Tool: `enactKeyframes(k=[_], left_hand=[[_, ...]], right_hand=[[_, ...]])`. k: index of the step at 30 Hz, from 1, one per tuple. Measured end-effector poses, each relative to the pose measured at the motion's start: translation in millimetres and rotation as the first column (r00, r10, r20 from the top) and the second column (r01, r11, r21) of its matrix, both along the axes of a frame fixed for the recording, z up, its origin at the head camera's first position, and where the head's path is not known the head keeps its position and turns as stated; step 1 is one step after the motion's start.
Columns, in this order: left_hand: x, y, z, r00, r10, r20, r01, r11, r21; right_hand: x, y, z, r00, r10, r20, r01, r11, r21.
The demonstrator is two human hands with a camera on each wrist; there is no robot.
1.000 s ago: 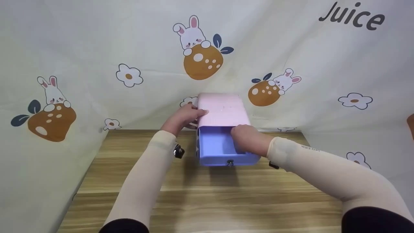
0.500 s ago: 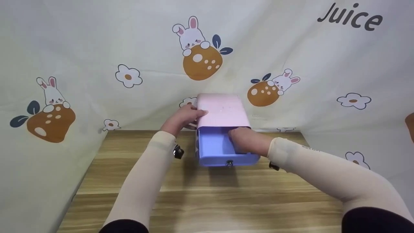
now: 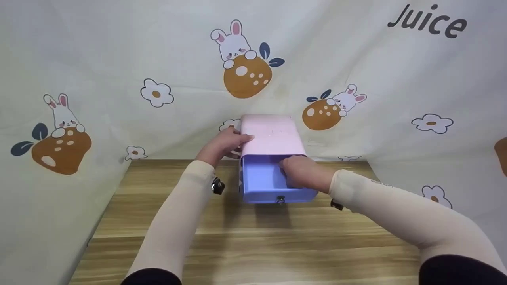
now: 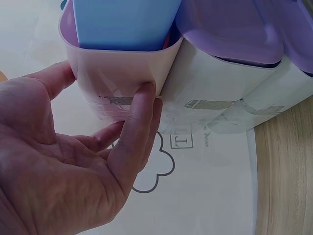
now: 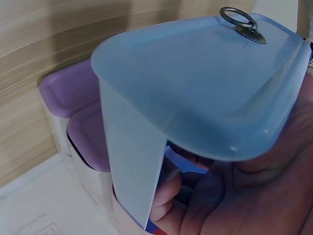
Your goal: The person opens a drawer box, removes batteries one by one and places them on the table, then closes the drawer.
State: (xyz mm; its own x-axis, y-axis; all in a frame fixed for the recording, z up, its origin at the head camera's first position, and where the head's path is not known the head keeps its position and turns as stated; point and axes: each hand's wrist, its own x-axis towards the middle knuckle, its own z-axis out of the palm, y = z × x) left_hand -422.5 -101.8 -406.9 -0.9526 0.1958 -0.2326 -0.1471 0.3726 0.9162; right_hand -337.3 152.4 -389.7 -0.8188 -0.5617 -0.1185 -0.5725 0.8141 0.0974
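A drawer box with a pink top casing stands against the cloth, its blue drawer pulled out. My left hand holds the casing at its left, thumb on top and fingers against the side wall. Inside the drawer is my right hand, near the right wall with fingers curled. In the right wrist view its fingers bend in behind the drawer front; a bit of red shows by them, too small to identify. Whether they hold anything is hidden.
Below the blue drawer, purple drawers sit closed in white casings. A metal ring pull hangs on the blue drawer's front. The wood-grain table spreads toward me, with printed rabbit cloth behind and at both sides.
My right hand has shifted slightly left inside the drawer since a second ago. My left hand and the drawer box stay in place.
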Motion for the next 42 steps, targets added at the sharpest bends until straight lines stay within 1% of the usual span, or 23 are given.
enactKeyframes(k=[3, 8, 12, 17, 22, 25, 29, 32, 38, 42], left_hand=[[-0.9, 0, -0.9, 1.000, -0.005, 0.004, 0.005, 1.000, 0.006], [0.4, 0, 1.2, 1.000, -0.007, 0.010, 0.007, 1.000, 0.008], [1.1, 0, 2.1, 1.000, -0.011, 0.009, 0.010, 1.000, 0.010], [1.2, 0, 2.5, 1.000, -0.011, 0.017, 0.011, 1.000, 0.012], [2.2, 0, 3.4, 1.000, -0.005, 0.017, 0.005, 1.000, -0.014], [2.3, -1, 3.5, 1.000, -0.007, 0.011, 0.007, 1.000, -0.019], [1.6, -1, 2.5, 1.000, -0.013, 0.006, 0.013, 1.000, 0.015], [1.2, -1, 1.7, 1.000, -0.016, 0.003, 0.016, 0.999, 0.034], [0.4, 0, 1.0, 1.000, -0.015, -0.006, 0.015, 1.000, 0.005], [0.2, 0, 0.8, 1.000, -0.010, -0.009, 0.010, 1.000, -0.002]], right_hand=[[-0.1, 2, 1.0, 1.000, -0.013, 0.025, 0.014, 0.999, -0.043], [-1.7, 5, 4.1, 0.996, -0.038, 0.076, 0.044, 0.995, -0.085], [-2.3, 7, 5.8, 0.996, -0.040, 0.084, 0.048, 0.994, -0.098], [-4.0, 9, 7.0, 0.993, -0.047, 0.109, 0.057, 0.994, -0.091], [-3.9, 11, 10.6, 0.992, -0.066, 0.108, 0.076, 0.993, -0.088], [-3.2, 14, 11.5, 0.993, -0.064, 0.098, 0.074, 0.992, -0.099], [-1.6, 18, 13.7, 0.998, -0.008, 0.058, 0.017, 0.989, -0.146], [0.0, 21, 17.3, 0.999, 0.015, 0.044, -0.007, 0.986, -0.166], [1.8, 25, 25.1, 0.996, -0.025, 0.085, 0.038, 0.988, -0.150], [2.6, 29, 30.4, 0.993, -0.045, 0.110, 0.062, 0.986, -0.157]])
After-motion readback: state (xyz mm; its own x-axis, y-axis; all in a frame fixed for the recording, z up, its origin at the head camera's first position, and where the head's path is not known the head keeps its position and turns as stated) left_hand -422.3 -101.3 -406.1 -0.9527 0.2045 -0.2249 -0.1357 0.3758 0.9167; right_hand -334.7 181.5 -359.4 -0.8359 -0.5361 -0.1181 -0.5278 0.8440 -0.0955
